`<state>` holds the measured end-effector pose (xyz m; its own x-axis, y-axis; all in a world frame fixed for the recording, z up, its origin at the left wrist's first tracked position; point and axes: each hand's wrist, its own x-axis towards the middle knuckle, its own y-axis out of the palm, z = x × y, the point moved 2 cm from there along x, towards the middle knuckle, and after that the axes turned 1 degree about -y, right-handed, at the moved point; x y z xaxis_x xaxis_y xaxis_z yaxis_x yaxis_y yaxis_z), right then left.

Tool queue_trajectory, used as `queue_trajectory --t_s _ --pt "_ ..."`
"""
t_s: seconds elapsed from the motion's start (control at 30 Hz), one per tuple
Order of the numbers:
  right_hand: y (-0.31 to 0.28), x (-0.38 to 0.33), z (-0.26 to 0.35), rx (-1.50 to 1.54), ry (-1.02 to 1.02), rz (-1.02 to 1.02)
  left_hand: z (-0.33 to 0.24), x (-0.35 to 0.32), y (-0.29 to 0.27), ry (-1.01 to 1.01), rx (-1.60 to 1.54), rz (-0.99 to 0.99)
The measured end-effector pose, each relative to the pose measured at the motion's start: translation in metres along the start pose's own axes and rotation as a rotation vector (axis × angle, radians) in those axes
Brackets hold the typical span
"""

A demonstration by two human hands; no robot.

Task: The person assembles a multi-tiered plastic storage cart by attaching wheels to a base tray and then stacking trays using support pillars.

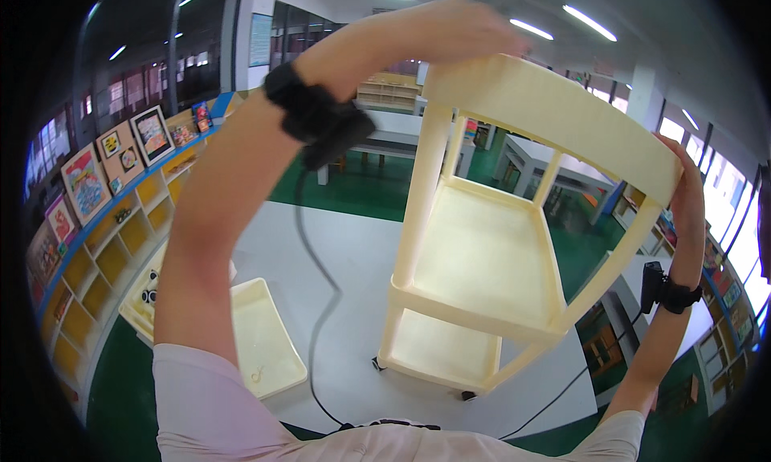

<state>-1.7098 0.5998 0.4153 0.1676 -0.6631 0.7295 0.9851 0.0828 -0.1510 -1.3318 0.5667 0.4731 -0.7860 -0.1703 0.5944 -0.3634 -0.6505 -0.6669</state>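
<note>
Hands raised high hold the top of a cream plastic three-tier shelf cart (pixel 482 253), seen from above by the person wearing the camera. The left hand (pixel 450 30) lies curled over the far left corner of the cart's top tray, fingers closed on its rim. The right hand (pixel 689 191) grips the right end of the same top tray, fingers wrapped round the edge. Both wrists wear black bands (pixel 309 113) with cables (pixel 317 245) hanging down toward the person's chest. The cart stands in the middle of the scene on a pale grey table (pixel 353 253), its small dark wheels (pixel 467 395) on the near side resting on the surface. Its middle and bottom trays show between four slim posts. To the left of the cart, well apart from it, a loose cream tray (pixel 261 341) lies flat on the same table. Further left, yellow cubby shelves (pixel 112 253) run along the wall, with framed colourful pictures (pixel 120 153) propped on top. Green floor (pixel 361 191) and more tables lie beyond.
</note>
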Motion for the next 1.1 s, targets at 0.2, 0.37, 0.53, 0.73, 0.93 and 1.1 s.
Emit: queue_trajectory --t_s 0.2,0.37,0.53,0.73,0.93,1.1 --pt "0.047 -0.017 0.020 -1.186 -0.129 -0.294 0.007 0.002 0.035 -0.202 -0.565 -0.171" --pt "0.101 -0.012 0.004 -1.472 -0.500 -0.243 -0.006 0.019 0.057 -0.120 -0.871 -0.339" --pt "0.129 0.007 -0.015 -1.356 -0.550 -0.238 -0.038 0.026 0.072 -0.234 -0.765 -0.502" --pt "0.138 0.020 -0.012 -1.203 -0.607 -0.325 -0.071 0.052 0.078 -0.146 -0.134 -0.633" --pt "0.034 0.030 -0.052 -0.470 -0.358 -0.298 -0.096 0.078 0.111 -0.024 -0.561 -0.551" --pt "-0.022 0.028 -0.055 -0.058 -0.218 -0.028 -0.033 0.017 0.114 0.163 0.036 -0.523"
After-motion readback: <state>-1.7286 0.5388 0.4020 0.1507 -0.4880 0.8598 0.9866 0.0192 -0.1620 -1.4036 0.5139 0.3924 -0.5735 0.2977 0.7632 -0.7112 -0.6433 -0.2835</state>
